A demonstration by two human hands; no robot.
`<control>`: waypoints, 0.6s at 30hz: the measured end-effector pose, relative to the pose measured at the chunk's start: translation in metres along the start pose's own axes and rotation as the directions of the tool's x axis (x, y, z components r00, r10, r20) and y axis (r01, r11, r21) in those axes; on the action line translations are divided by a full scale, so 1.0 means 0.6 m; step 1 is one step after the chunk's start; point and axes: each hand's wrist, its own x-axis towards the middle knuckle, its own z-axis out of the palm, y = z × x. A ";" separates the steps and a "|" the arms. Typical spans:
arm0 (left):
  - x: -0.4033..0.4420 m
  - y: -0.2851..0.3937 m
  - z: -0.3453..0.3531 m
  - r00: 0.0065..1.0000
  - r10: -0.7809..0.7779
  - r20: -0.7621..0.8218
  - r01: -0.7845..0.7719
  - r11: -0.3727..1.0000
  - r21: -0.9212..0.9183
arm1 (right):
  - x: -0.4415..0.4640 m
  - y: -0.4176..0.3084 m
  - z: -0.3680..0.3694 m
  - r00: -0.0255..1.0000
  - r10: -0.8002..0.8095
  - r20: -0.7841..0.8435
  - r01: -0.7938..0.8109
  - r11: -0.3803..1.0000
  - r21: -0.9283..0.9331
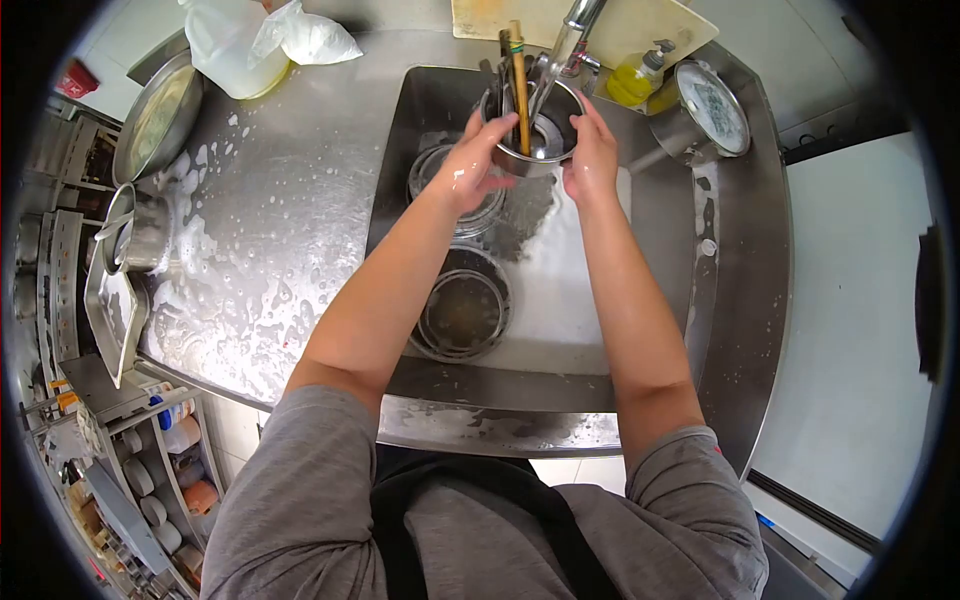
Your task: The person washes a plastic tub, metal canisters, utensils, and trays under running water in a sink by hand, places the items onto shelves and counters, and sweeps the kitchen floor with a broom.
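Both my hands hold a round metal container (540, 168) from its two sides, above the sink (660, 300). My left hand (478, 170) presses its thumb on the left rim, and my right hand (592, 150) grips the right side. Several utensils stand in the container, one with a wooden handle (520, 85). The faucet (572, 45) points down into it. Below my left hand, round clear containers (462, 312) lie in the sink, beside a white board or sheet (560, 300) at the sink bottom.
Suds cover the steel counter (330, 130) on the left, with a metal bowl (158, 115), a metal pot (148, 232) and a tray (118, 320) along its edge. A large plastic jug (235, 50) stands at the back. Right of the faucet are a yellow soap bottle (630, 82) and a saucepan (712, 110).
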 end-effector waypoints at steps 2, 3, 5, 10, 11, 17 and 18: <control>0.000 -0.019 -0.010 0.962 -0.254 0.096 0.271 0.927 -0.259 | -0.018 -0.002 0.001 1.000 0.008 -0.026 -0.005 0.995 0.096; -0.002 -0.024 -0.010 0.961 -0.257 0.101 0.275 0.927 -0.255 | -0.029 -0.006 -0.003 0.997 0.074 -0.017 -0.074 0.996 0.042; -0.007 -0.032 -0.011 0.968 -0.225 0.110 0.247 0.926 -0.284 | -0.050 -0.017 -0.012 0.979 0.206 -0.008 -0.206 0.976 -0.070; -0.025 -0.049 -0.007 0.955 -0.285 0.083 0.297 0.907 -0.297 | -0.151 -0.048 -0.071 0.981 0.184 -0.062 -0.193 0.882 -0.431; -0.026 -0.050 -0.008 0.954 -0.287 0.087 0.300 0.907 -0.295 | -0.178 -0.055 -0.089 0.978 0.192 -0.080 -0.207 0.859 -0.469; -0.028 -0.047 -0.002 0.932 -0.350 0.095 0.362 0.879 -0.310 | -0.339 -0.106 -0.203 0.997 0.055 0.060 0.019 0.560 -0.828; -0.029 -0.046 0.000 0.941 -0.325 0.098 0.339 0.887 -0.312 | -0.365 -0.113 -0.211 0.998 0.058 0.028 -0.005 0.506 -0.863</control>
